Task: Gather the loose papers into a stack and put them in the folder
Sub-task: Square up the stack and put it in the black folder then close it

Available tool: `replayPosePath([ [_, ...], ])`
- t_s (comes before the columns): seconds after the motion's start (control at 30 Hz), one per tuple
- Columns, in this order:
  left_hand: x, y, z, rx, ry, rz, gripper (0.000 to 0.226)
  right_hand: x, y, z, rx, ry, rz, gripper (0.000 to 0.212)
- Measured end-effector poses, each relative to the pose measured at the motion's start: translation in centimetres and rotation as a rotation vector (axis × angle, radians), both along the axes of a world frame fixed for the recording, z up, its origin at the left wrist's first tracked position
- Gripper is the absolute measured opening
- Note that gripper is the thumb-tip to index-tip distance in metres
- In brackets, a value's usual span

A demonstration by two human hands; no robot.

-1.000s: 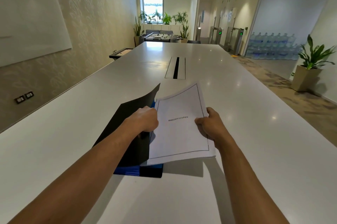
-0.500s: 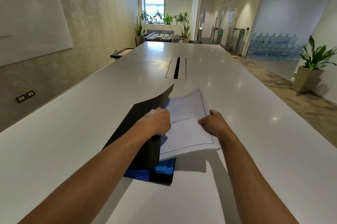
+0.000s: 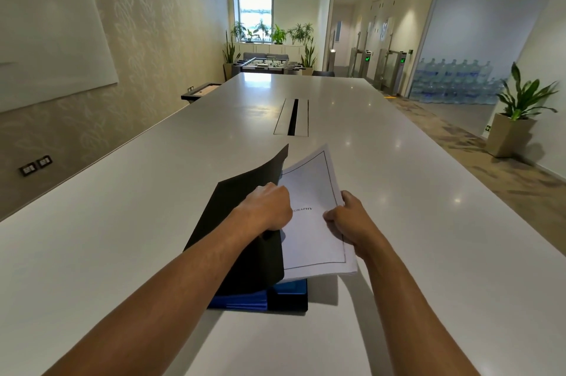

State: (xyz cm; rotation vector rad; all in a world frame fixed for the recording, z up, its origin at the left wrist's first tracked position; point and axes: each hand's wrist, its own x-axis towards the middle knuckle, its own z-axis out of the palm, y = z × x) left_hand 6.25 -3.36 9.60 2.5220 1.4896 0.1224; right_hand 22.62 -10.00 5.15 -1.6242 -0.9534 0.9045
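The left hand [image 3: 269, 208] grips the black cover [image 3: 242, 222] of the folder [image 3: 288, 299], lifting it so the pocket lies open; the right hand [image 3: 349, 219] pinches the papers [image 3: 315, 241] at their right edge (stack already squared), holding them between both hands, angled over the folder on the desk [image 3: 428, 253].

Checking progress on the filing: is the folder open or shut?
Open: the left hand lifts the folder cover while the right hand holds the papers.

Black folder [image 3: 242, 222] with blue inside, white black-bordered papers [image 3: 315, 231], white table [image 3: 122, 222].
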Motion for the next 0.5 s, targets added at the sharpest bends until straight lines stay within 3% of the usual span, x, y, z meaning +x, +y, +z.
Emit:
replayPosePath([
  [0.37,0.7,-1.1,0.2,0.009,0.012,-0.026,0.028,0.1,0.6,0.5,-0.032,-0.025,0.059,0.028],
  [0.5,2.0,-1.9,0.2,0.030,-0.002,-0.055,0.012,-2.6,1.6,-0.6,-0.031,-0.098,0.083,0.037],
])
